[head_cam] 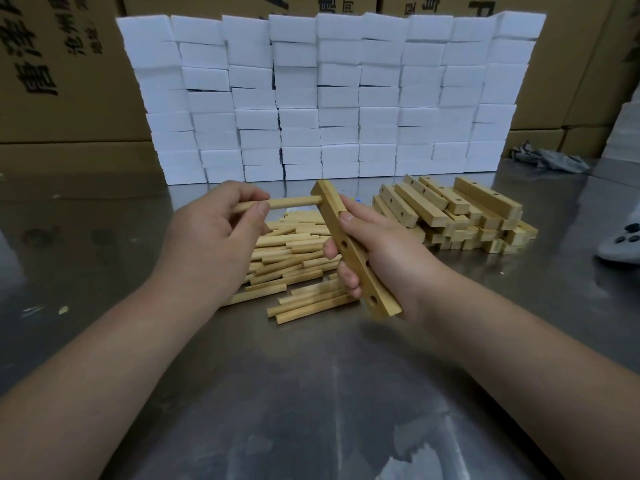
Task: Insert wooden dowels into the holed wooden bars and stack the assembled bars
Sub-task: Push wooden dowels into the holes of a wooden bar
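- Head view, my hands: my left hand (207, 230) is pinching one dowel (294, 203) between thumb and curled fingers at its left end. I am gripping it there so the right end is free to go into the wood.
- My right hand (381, 251) is wrapping around one holed bar (349, 247), thumb on the drilled face and fingers curling around it from behind. I am holding it above the table (311, 393), tilted with its top end far and its bottom end near, so the holes are facing the dowel.
- The dowel tip is meeting the topmost hole of the bar. How deep it is sitting I cannot tell.
- Counting on this bar: four empty holes are showing below the dowel, one partly under my thumb, so I am judging five in all.
- Head view, the stock: the loose dowels (294, 271) are lying in a flat heap under and between my hands, within short reach. They are too many and too overlapped for an exact count, I am guessing several dozen.
- The empty bars (457, 216) are lying in crossed layers to the far right, beside my right hand. I am guessing between one and two dozen.
- I am seeing no finished stack, so the task is looking early.
- Far behind, white blocks (329, 98) are standing in about nine columns.
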